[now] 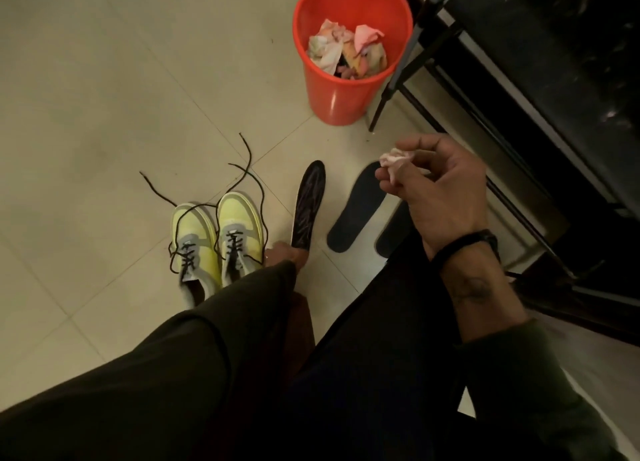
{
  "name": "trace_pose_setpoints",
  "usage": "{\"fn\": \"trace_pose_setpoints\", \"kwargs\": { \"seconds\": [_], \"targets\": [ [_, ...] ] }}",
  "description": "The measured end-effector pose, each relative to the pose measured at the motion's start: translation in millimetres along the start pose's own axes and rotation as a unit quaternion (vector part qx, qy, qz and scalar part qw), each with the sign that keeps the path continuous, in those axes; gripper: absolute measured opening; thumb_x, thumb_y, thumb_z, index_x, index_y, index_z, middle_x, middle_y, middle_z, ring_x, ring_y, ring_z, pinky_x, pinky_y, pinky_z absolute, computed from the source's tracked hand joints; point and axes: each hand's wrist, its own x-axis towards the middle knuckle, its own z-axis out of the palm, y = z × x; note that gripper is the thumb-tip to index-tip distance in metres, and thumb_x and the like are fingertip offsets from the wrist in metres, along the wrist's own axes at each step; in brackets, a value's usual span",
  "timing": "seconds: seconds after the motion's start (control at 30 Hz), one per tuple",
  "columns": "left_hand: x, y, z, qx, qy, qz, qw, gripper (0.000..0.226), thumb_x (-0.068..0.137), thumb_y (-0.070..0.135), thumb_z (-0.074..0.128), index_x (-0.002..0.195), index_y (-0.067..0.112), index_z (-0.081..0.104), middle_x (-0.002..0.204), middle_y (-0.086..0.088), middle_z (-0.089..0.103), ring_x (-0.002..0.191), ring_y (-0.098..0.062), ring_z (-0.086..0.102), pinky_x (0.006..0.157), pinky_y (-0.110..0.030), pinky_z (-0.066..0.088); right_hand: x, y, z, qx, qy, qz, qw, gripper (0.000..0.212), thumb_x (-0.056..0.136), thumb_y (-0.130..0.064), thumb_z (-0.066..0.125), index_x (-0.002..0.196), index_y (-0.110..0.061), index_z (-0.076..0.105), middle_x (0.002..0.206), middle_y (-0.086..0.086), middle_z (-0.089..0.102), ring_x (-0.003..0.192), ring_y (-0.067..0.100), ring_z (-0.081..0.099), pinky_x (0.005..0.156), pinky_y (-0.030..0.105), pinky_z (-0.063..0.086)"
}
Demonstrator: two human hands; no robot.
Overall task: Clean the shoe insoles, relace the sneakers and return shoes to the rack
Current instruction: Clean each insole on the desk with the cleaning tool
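Note:
Two yellow sneakers (214,238) stand side by side on the tiled floor, their dark laces (242,169) loose and trailing. My left hand (284,256), mostly hidden behind my sleeve, grips the heel end of a dark shiny insole (308,204) that points away from me. My right hand (440,193) is raised and pinches a crumpled white tissue (393,164). Below it a dark matte insole (356,211) lies flat on the floor, and another dark insole (394,233) shows partly beside my right arm.
An orange bin (346,62) with crumpled tissues stands on the floor ahead. A black shoe rack (519,121) with metal legs runs along the right side. My legs in dark trousers fill the lower part of the view.

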Motion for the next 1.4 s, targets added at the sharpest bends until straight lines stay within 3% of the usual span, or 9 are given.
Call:
{"fn": "trace_pose_setpoints", "kwargs": {
  "seconds": [0.17,0.27,0.43,0.73,0.87,1.0,1.13,1.27,1.4],
  "targets": [
    [-34.8,36.5,-36.0,-0.076,-0.075,0.093,0.990,0.034,0.092,0.028,0.070,0.115,0.006,0.058,0.097,-0.009,0.064,0.083,-0.022,0.063,0.063,-0.030,0.053,-6.1,3.3,-0.1,-0.001,0.059,-0.014,0.998,0.011,0.089,-0.005,0.070,0.098,-0.010,0.073,0.093,0.003,0.074,0.082,0.010,0.074,0.076,0.029,0.062],
    [-71.0,67.6,-57.9,-0.092,-0.117,0.155,0.977,0.033,0.090,0.031,0.074,0.110,0.006,0.066,0.097,-0.008,0.070,0.080,-0.020,0.064,0.061,-0.028,0.050,-15.6,0.1,-4.6,-0.011,0.088,-0.034,0.995,0.018,0.084,-0.011,0.076,0.101,-0.018,0.074,0.100,-0.004,0.073,0.084,-0.001,0.069,0.078,0.022,0.059],
    [-162.3,110.5,-84.1,-0.107,-0.200,0.223,0.948,0.028,0.091,0.042,0.071,0.099,0.016,0.074,0.087,-0.001,0.072,0.065,-0.011,0.059,0.064,-0.027,0.048,-53.9,-6.9,-28.9,0.062,0.114,-0.062,0.990,0.026,0.083,-0.008,0.077,0.107,-0.017,0.073,0.109,-0.001,0.074,0.099,0.013,0.073,0.089,0.035,0.060],
    [-331.7,125.4,-105.2,0.030,-0.243,0.398,0.884,0.043,0.084,0.045,0.079,0.108,0.010,0.076,0.087,-0.002,0.077,0.057,-0.006,0.052,0.057,-0.020,0.043,-155.1,-2.7,-139.8,0.019,0.167,-0.069,0.983,0.016,0.084,-0.026,0.081,0.096,-0.017,0.076,0.081,0.001,0.076,0.075,0.015,0.075,0.073,0.039,0.064],
    [-404.2,119.2,-89.5,0.137,-0.269,0.454,0.838,0.039,0.088,0.042,0.076,0.110,0.010,0.074,0.079,0.002,0.073,0.056,-0.003,0.050,0.055,-0.018,0.040,-193.4,-2.4,-204.0,0.004,0.256,-0.109,0.960,0.010,0.083,-0.025,0.082,0.087,-0.018,0.077,0.074,0.002,0.075,0.068,0.018,0.072,0.068,0.037,0.062],
    [-449.8,105.6,-55.4,0.172,-0.324,0.479,0.798,0.041,0.087,0.039,0.077,0.110,0.005,0.072,0.075,0.001,0.072,0.056,-0.003,0.051,0.055,-0.018,0.040,-216.7,-16.3,-277.9,0.123,0.405,-0.145,0.894,0.014,0.085,-0.011,0.078,0.096,-0.003,0.072,0.077,0.009,0.074,0.062,0.013,0.067,0.063,0.028,0.058],
    [-473.7,85.7,-8.0,0.217,-0.353,0.501,0.760,0.041,0.081,0.041,0.082,0.104,0.007,0.073,0.088,-0.006,0.078,0.063,-0.009,0.059,0.057,-0.021,0.046,-230.4,-24.0,-333.5,0.126,0.459,-0.132,0.869,0.031,0.078,-0.011,0.084,0.101,-0.011,0.063,0.077,0.007,0.074,0.063,0.014,0.070,0.067,0.037,0.063],
    [-492.2,75.5,46.0,0.170,-0.394,0.488,0.760,0.039,0.084,0.028,0.082,0.110,0.002,0.070,0.096,-0.017,0.077,0.063,-0.013,0.067,0.055,-0.022,0.055,-237.0,-10.5,-381.4,0.106,0.501,-0.098,0.853,0.033,0.066,-0.022,0.090,0.085,-0.017,0.063,0.085,0.006,0.075,0.081,0.017,0.075,0.074,0.044,0.063],
    [-503.6,76.6,105.8,0.156,-0.431,0.456,0.763,0.035,0.087,0.028,0.080,0.111,0.006,0.067,0.095,-0.012,0.078,0.074,-0.016,0.074,0.067,-0.027,0.060,-242.4,19.6,-421.2,0.125,0.508,-0.072,0.849,0.032,0.071,-0.017,0.089,0.098,-0.012,0.073,0.093,0.008,0.077,0.089,0.017,0.075,0.079,0.035,0.063]
  ]
}}
